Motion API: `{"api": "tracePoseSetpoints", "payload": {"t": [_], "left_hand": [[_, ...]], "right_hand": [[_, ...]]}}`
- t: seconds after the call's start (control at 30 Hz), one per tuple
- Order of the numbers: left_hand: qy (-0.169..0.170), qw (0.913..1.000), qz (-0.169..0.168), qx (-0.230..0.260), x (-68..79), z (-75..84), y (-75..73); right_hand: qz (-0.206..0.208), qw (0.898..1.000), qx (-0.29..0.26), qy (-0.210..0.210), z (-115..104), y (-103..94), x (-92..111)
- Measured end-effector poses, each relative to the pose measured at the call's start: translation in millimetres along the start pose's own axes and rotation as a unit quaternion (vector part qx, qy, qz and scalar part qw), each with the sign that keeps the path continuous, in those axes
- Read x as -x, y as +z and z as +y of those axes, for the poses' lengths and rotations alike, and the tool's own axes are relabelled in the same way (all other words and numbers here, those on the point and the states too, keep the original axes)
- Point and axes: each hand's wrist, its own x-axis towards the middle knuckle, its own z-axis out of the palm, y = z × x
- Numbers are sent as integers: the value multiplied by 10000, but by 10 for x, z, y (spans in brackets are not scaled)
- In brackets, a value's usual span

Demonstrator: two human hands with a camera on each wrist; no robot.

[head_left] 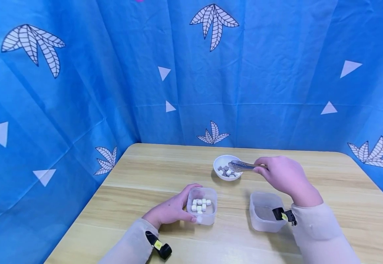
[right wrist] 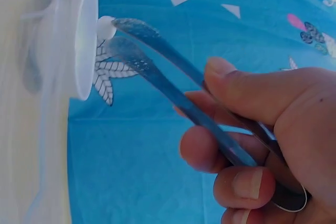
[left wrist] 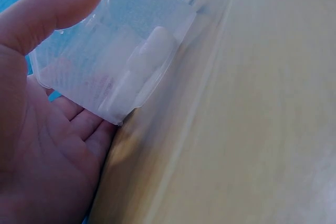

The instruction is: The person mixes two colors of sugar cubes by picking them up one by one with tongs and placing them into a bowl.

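My right hand (head_left: 285,179) grips a pair of metal tongs (head_left: 240,166) whose tips are over the white bowl (head_left: 218,161) at the back of the table. White and grey-brown small pieces (head_left: 225,171) lie in that bowl. In the right wrist view, a white piece (right wrist: 106,27) shows at the tips of the tongs, just outside the bowl's rim; whether both tips pinch it I cannot tell. My left hand (head_left: 173,208) holds a clear plastic container (head_left: 206,219) by its left side, thumb in front and fingers behind. Several white cubes (head_left: 199,208) sit on its floor.
A second clear plastic container (head_left: 266,226) stands on the right, partly below my right forearm, with no pieces visible inside. All stand on a wooden table (head_left: 165,165). Blue patterned cloth (head_left: 270,73) hangs behind the table and along its left side.
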Motion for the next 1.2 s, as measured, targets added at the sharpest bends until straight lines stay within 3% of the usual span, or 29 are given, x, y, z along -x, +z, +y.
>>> {"api": "tracePoseSetpoints", "payload": {"t": [0.3, 0.53, 0.83, 1.2], "left_hand": [[-72, 10000, 8, -5, -11, 12, -3], [-62, 10000, 24, -23, -16, 9, -11], [-49, 9999, 6, -120, -24, 25, -14], [86, 9994, 14, -344, -35, -3, -32]], "right_hand": [[-174, 9993, -6, 338, 98, 26, -11], [-199, 9991, -99, 355, 19, -75, -1], [-58, 9981, -337, -517, -272, -128, 50], [-798, 9881, -308, -1282, -716, -9, 15]]}}
